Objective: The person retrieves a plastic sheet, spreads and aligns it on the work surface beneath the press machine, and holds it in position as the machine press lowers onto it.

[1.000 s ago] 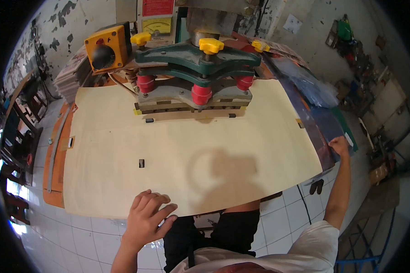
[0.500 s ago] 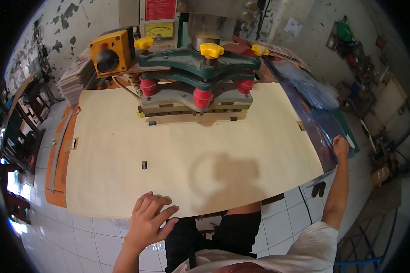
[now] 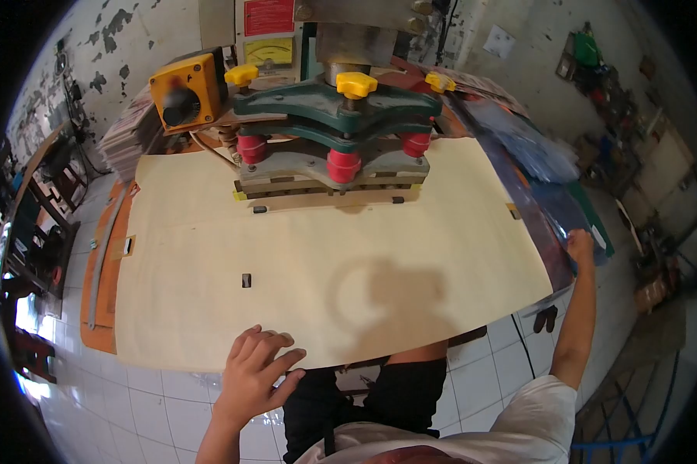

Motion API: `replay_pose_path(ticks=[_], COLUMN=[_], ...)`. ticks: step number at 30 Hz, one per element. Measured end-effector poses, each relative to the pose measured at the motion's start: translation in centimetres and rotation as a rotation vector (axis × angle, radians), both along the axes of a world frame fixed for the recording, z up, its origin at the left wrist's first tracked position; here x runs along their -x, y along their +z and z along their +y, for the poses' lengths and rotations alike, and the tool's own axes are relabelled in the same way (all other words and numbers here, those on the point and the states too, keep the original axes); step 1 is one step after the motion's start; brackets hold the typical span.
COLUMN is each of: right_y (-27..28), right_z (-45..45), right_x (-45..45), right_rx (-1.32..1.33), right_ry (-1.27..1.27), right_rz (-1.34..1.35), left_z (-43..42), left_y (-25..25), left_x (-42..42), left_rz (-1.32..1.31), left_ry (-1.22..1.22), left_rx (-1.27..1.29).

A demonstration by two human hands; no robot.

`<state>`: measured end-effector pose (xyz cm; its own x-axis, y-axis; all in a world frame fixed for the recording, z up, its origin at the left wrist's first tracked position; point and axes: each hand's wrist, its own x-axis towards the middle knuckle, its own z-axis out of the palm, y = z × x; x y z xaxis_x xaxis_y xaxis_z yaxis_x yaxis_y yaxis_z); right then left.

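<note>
Cream sheet (image 3: 302,247): the largest item in my view. It lies flat across the work surface, its far portion beneath the press head (image 3: 302,104) and its near edge toward the operator's body. Compared with the preceding views, I register only a slight shift of camera framing; the sheet and press head show no clear relative movement, which I judge to indicate a stationary setup.

Clear plastic sheeting (image 3: 546,213) lies beyond the sheet's right edge. The yellow control box (image 3: 195,87) is mounted left of the press head.

Left hand (image 3: 257,371): at the near edge of the cream sheet, palm down, fingers loosely spread and slightly bent. I see nothing gripped; fingertip contact with the sheet cannot be confirmed.

Right hand (image 3: 580,246): at the outer part of the clear plastic sheeting, fingers curled. I cannot tell whether it grips the plastic. Neither hand shows a distinct change of posture.

Red bushings (image 3: 343,165) sit between the press plates, below the yellow knobs (image 3: 356,84). Smallest: one dark block (image 3: 246,281) on the sheet beyond the left hand, and two more just in front of the press head.
</note>
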<state>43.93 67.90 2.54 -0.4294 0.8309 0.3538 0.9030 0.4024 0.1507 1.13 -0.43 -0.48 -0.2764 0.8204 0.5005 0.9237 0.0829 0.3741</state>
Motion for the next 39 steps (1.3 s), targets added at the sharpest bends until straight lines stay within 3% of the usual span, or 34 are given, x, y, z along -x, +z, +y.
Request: replay_pose_path(ticks=[2,11,26,39], right_y=[-0.6,-2.4,-3.0,-1.5], right_z=[-0.6,3.0,0.2,-1.0], right_x=[-0.2,-3.6,-2.5,-1.1], right_rx=[-0.108,-0.070,-0.242,-0.095], right_ry=[-0.025,0.041,0.019,-0.144], right_rz=[0.118,0.382,0.384,0.509], left_z=[0.0,-0.1,-0.2,-0.3], left_y=[0.0,-0.2,-0.2,-0.5], left_x=[0.0,0.0,-0.1,-0.3], left_rz=[-0.005,0.000,-0.003,-0.011], left_ry=[-0.009,-0.005,-0.008,0.002], left_rx=[0.002,0.006,0.017,0.015])
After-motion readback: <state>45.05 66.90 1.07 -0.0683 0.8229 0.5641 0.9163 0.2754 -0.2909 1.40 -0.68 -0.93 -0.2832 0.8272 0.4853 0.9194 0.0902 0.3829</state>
